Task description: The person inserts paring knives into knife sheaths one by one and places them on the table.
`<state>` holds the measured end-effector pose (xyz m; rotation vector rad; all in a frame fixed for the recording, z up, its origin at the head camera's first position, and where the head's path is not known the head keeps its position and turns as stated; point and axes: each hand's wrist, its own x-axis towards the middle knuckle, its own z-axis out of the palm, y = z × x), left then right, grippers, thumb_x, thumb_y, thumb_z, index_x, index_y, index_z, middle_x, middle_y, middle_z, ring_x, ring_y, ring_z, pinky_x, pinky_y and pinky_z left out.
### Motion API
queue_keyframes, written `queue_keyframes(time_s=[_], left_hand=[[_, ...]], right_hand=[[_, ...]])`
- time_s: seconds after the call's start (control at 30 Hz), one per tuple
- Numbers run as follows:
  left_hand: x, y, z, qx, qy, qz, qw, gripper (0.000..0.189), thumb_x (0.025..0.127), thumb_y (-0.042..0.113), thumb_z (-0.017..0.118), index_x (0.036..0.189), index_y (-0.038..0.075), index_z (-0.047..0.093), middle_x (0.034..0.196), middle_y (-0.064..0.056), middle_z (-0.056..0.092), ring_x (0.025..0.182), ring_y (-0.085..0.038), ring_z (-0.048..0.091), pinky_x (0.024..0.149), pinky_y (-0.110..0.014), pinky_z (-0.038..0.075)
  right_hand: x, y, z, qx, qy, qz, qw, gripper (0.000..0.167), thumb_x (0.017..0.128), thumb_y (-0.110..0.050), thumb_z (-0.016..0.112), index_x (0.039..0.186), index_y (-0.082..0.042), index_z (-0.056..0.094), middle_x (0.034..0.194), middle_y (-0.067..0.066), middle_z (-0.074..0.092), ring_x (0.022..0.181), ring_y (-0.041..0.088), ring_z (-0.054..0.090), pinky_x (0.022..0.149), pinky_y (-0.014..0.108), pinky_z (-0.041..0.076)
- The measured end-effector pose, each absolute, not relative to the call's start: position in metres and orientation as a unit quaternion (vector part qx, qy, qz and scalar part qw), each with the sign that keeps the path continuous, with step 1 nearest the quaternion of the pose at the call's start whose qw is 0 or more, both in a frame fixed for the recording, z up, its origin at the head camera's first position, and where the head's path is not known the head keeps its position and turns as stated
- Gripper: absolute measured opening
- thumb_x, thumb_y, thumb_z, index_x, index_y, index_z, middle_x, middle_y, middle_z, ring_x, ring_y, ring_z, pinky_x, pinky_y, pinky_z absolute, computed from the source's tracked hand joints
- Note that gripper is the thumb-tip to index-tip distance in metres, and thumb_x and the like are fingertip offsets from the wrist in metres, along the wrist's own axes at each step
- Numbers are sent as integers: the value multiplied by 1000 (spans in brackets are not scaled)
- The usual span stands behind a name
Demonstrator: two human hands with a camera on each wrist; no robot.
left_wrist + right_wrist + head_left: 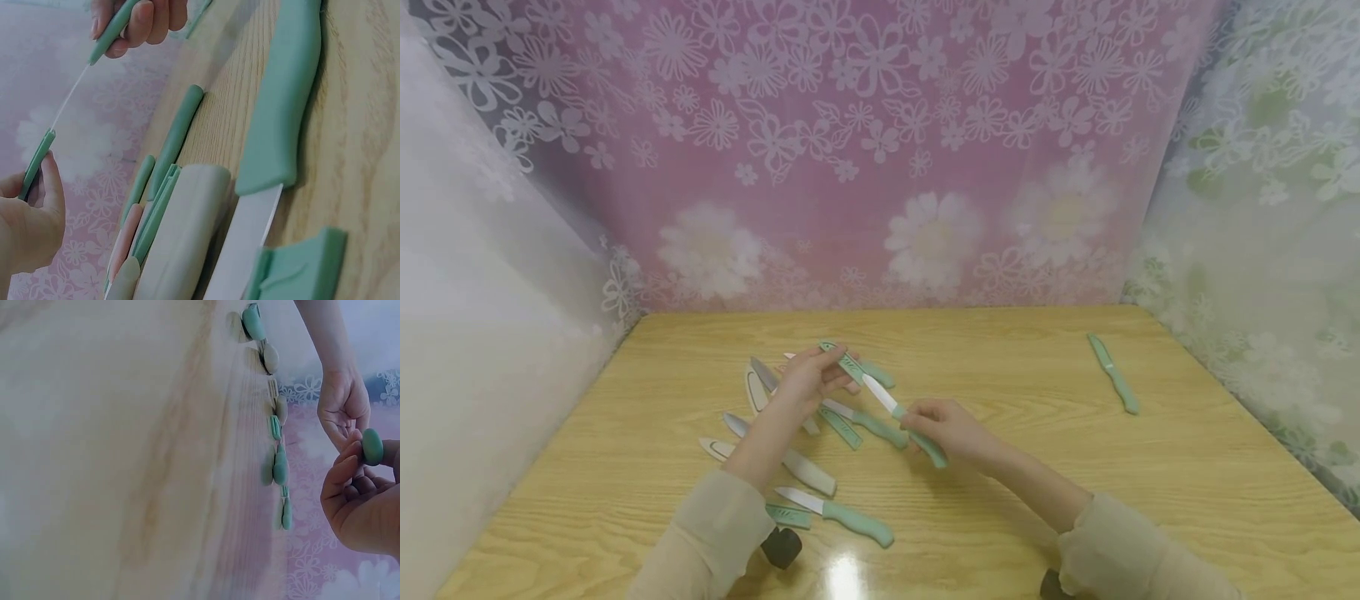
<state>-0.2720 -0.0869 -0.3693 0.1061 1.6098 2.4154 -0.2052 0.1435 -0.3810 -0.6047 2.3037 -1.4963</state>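
Observation:
My left hand (805, 385) pinches a green knife sheath (852, 365) between thumb and fingers, its mouth towards the right hand. The right hand (953, 429) grips the green handle of a small paring knife (881, 394) with a white blade. Blade and sheath are in line, and the blade's tip is right at the sheath's mouth. In the left wrist view the blade spans the gap between the two hands. The right wrist view shows the rounded end of the knife handle (372, 447) sticking out of the right hand.
Left of centre on the wooden table (1022, 358) lie several bare knives, among them a green-handled knife (859, 523) and a cream-handled knife (809, 473). Loose green sheaths (841, 428) and cream sheaths (718, 450) lie beside them. A green knife (1112, 373) with its blade covered lies far right.

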Motion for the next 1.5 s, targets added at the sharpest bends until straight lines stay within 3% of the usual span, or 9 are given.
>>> queue_keyframes(time_s=[0.3,0.6,0.87,1.1,1.43,1.5], left_hand=[[-270,-85,-370,75,518,840,143,16,96,5,49,88,-3,60,92,-11,68,95,-25,64,83,-31,53],[-267,-78,-372,54,525,836,150,22,95,8,51,105,-12,53,91,-14,68,81,-19,68,79,-28,55],[-265,-70,-373,53,526,834,159,19,95,8,52,102,-8,56,91,-10,68,93,-24,65,85,-33,52],[-263,-64,-374,52,522,836,164,31,94,6,51,114,-17,45,102,-17,64,98,-28,63,87,-34,52],[-261,-62,-375,76,512,838,174,19,94,7,53,101,-11,57,94,-13,67,107,-35,57,87,-36,51],[-261,-61,-375,78,514,836,175,23,94,6,53,104,-14,55,94,-13,67,106,-34,58,87,-35,52]], right_hand=[[-202,139,-379,-209,813,-524,145,33,98,-22,47,93,10,57,74,16,56,61,13,45,52,18,41],[-201,137,-380,-224,805,-532,138,33,98,-20,46,91,11,55,73,15,56,66,16,47,61,23,44],[-201,137,-379,-217,809,-531,126,31,98,-19,47,92,10,56,72,14,57,62,13,46,56,20,42],[-203,140,-381,-210,807,-539,121,32,99,-20,45,94,9,57,72,13,57,63,15,47,55,22,42],[-204,143,-382,-214,814,-529,110,33,98,-21,47,96,10,56,76,20,60,69,18,51,64,27,46],[-204,143,-382,-215,814,-528,108,33,98,-21,47,96,10,57,76,20,60,69,19,52,65,28,46]])
